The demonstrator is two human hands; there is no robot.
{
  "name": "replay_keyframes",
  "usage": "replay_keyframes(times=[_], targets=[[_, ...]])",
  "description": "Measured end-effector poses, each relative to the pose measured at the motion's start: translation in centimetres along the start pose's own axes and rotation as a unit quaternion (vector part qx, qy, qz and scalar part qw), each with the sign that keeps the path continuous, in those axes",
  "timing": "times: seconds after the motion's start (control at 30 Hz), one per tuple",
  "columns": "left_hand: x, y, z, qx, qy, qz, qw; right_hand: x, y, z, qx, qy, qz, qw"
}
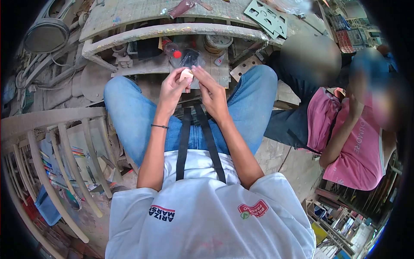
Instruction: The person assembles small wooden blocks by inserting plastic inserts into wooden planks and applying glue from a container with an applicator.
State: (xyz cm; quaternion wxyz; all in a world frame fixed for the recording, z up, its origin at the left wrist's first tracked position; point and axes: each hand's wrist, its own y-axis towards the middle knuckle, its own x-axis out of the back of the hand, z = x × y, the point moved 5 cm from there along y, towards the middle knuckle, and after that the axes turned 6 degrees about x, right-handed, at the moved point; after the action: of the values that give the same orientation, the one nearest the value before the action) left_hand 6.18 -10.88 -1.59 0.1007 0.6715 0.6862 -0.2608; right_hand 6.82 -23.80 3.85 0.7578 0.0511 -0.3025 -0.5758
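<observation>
Between my thumb and fingers, my left hand [171, 91] grips a small pale block [186, 74], which looks like wood. My right hand [212, 91] comes in from the other side, its fingertips pressed together at the block's upper edge. Something small and brownish seems to sit under those fingertips, but it is too small to name. Both hands are held above my lap, in front of the low shelf of the workbench [142, 31].
On the shelf are a bottle [169, 45] with a red cap, a tub [218, 42] and a dark plastic bag [189, 58]. Green stencil plates [267, 20] overhang the bench. A co-worker in a pink shirt [358, 146] sits at right. A slatted wooden chair [56, 118] stands at left.
</observation>
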Motion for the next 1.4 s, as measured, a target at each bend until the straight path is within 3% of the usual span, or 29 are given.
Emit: replay_keyframes(times=[0.13, 0.2, 0.43, 0.5, 0.63, 0.7, 0.87, 0.97, 1.13, 1.2, 1.33, 1.4], targets=[[0.1, -0.2, -0.6, -0.016, 0.021, -0.021, 0.999, -0.1, 0.2, 1.0, 0.024, 0.006, 0.018, 1.0], [0.0, -0.4, -0.5, -0.012, 0.028, -0.019, 0.999, -0.2, -0.1, -0.5, -0.028, -0.008, -0.001, 1.0], [-0.3, -0.6, -0.9, -0.021, 0.031, -0.024, 0.999, -0.2, -0.8, -0.1, -0.007, -0.021, 0.003, 1.0], [-0.2, -0.7, -0.8, -0.029, 0.038, -0.029, 0.998, -0.2, -1.0, -1.0, -0.04, -0.021, 0.001, 0.999], [0.0, -0.6, -0.7, -0.038, 0.075, -0.037, 0.996, -0.1, -1.0, 0.3, -0.001, 0.003, 0.008, 1.0], [0.1, -0.4, -0.4, -0.05, 0.075, -0.027, 0.996, -0.4, -1.4, -1.0, -0.049, 0.005, 0.009, 0.999], [0.1, -0.5, -0.5, -0.042, 0.121, -0.039, 0.991, 0.0, -1.1, 0.6, -0.017, 0.032, 0.008, 0.999], [-0.1, -0.6, -0.3, -0.034, 0.133, -0.023, 0.99, 0.0, -1.2, -0.4, -0.071, 0.032, 0.017, 0.997], [-0.3, -0.9, -0.3, -0.016, 0.131, -0.008, 0.991, 0.0, -1.3, -0.1, -0.033, 0.037, 0.004, 0.999], [-0.2, -0.7, 0.1, -0.049, 0.127, -0.004, 0.991, -0.2, -1.7, -1.3, -0.097, -0.011, 0.031, 0.995], [-0.3, -0.6, 0.2, -0.044, 0.141, -0.005, 0.989, -0.2, -1.5, -0.6, -0.025, 0.024, -0.012, 0.999], [-0.2, -0.4, 0.7, -0.05, 0.148, 0.017, 0.988, -0.2, -1.5, -1.2, -0.041, 0.013, -0.011, 0.999]])
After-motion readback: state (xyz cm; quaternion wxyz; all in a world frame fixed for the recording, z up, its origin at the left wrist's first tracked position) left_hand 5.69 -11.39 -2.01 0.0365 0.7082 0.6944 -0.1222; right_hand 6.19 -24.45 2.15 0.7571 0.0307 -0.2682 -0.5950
